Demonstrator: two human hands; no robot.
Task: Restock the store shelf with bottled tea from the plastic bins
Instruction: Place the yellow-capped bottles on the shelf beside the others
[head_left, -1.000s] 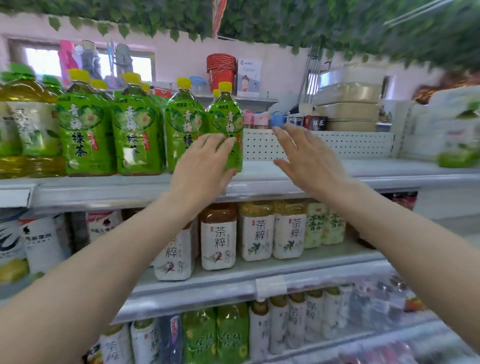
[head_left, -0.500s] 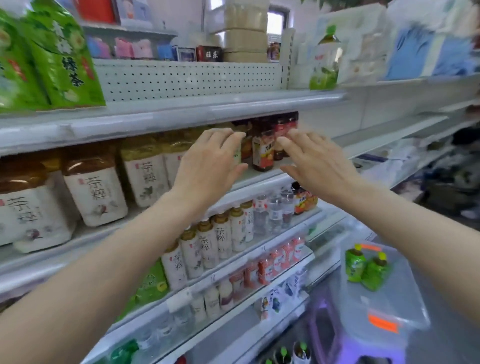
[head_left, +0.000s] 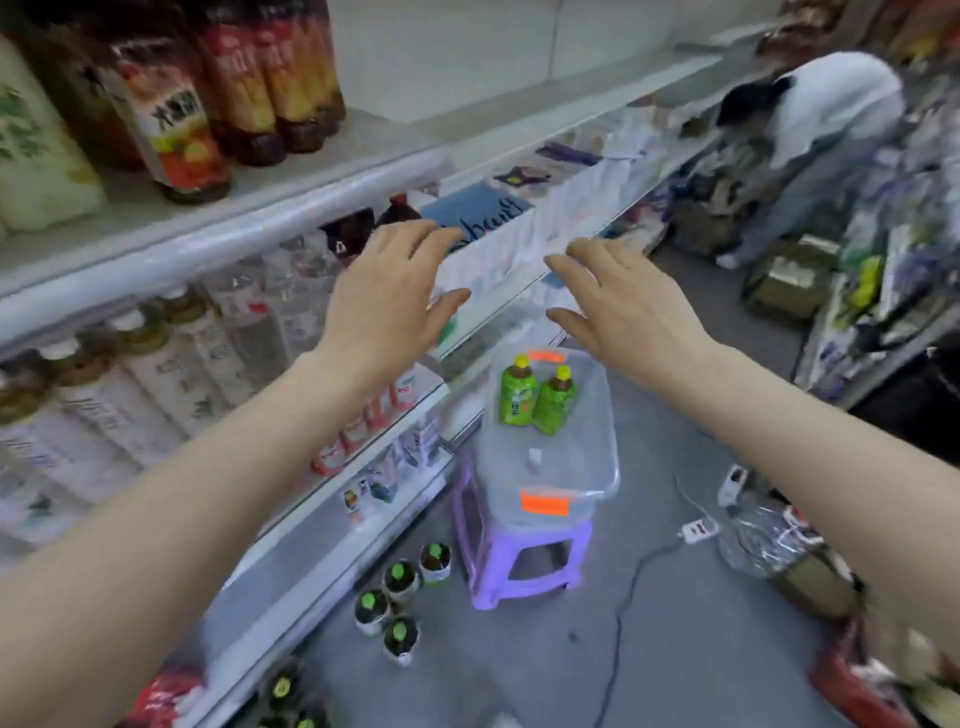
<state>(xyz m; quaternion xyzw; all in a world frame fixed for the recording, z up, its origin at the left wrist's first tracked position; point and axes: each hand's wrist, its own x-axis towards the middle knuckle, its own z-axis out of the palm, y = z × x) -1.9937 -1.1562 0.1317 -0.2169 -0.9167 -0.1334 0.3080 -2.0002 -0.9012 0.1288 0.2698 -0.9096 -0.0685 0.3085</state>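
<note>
both hands were held out with nothing in them, the left hand (head_left: 387, 296) and right hand (head_left: 623, 306) with fingers spread above the plastic bin (head_left: 597, 467), where two tea bottles (head_left: 535, 397) stood. a fetching step was judged; next, one bottle should be gripped.

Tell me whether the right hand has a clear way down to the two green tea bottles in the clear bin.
Probably yes: the right hand is open and empty above the clear bin, which has no lid, and nothing lies between it and the green tea bottles.
</note>
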